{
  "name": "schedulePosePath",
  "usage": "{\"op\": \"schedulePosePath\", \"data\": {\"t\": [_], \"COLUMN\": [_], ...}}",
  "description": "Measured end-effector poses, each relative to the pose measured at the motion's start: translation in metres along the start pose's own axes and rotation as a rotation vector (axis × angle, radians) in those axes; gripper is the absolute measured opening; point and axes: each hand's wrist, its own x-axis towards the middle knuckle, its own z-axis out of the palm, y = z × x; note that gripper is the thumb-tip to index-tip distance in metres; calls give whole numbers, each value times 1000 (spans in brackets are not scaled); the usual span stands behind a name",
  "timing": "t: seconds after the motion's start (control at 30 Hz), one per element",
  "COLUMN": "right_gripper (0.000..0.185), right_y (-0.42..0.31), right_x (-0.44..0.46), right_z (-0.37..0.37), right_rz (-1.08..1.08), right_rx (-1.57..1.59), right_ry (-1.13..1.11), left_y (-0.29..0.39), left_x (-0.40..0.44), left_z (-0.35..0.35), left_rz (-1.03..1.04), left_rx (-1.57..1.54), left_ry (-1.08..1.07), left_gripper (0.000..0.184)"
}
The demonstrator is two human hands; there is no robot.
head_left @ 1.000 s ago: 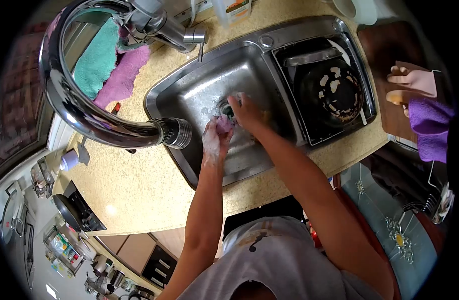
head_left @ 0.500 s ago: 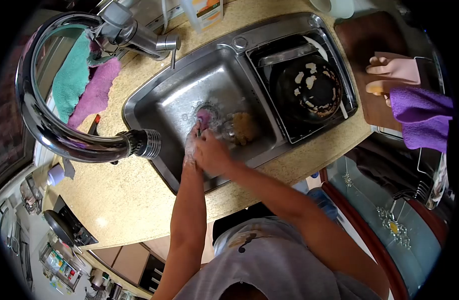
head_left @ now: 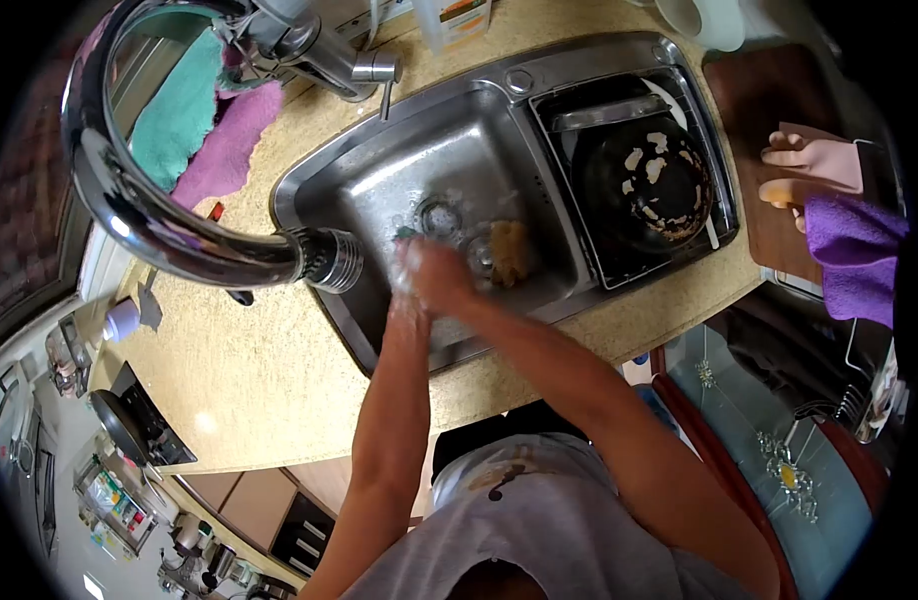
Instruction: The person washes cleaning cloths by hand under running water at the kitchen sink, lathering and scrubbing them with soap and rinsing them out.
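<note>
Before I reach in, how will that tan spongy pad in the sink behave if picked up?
The tan spongy pad will probably squash easily, judging by its fuzzy, uneven surface. It may drip or feel slick, lying in the wet sink basin. Its oblong outline suggests sliding over rolling.

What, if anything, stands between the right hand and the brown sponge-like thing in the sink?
A small round shiny thing lies in the sink between the right hand and the brown sponge-like thing, right beside the latter. I cannot tell what it is.
</note>
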Motion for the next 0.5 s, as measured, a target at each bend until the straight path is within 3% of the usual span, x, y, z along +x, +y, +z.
{"op": "schedulePosePath", "data": {"t": [0.03, 0.07, 0.13, 0.17, 0.2, 0.27, 0.33, 0.4, 0.47, 0.5], "right_gripper": [29, 28, 27, 26, 27, 23, 22, 22, 24, 47], "right_y": [-4, -8, -14, -15, -16, -39, -6, 5, -10, 7], "right_x": [5, 10, 18, 3, -11, -29, 6, 14, 4, 10], "right_z": [-4, -9, -22, -1, 20, -4, 2, -1, -12, 52], "right_rz": [-2, -3, 99, -120, -159, -134, -70, 2, -118, 104], "right_rx": [13, 26, 69, -85, -27, -58, -78, -111, -64, 145], "right_ry": [-4, -9, -270, -10, 55, -47, 1, 55, 109, 182], "left_y": [-5, -1, 5, -1, -5, -7, -2, 9, 5, 6], "left_x": [-8, -6, -6, 4, 16, 31, 9, -20, -16, -13], "left_z": [9, 7, 5, -9, -23, -45, -24, 44, 42, 37], "left_rz": [108, 25, -247, -247, -223, -161, -184, -237, -172, -91], "left_rx": [164, 36, -353, -358, -411, -501, -532, -232, -146, -61], "left_ry": [190, 119, -65, -67, -247, -599, -27, 226, 168, 118], "left_gripper": [24, 25, 27, 27, 30, 35, 36, 32, 31, 30]}}
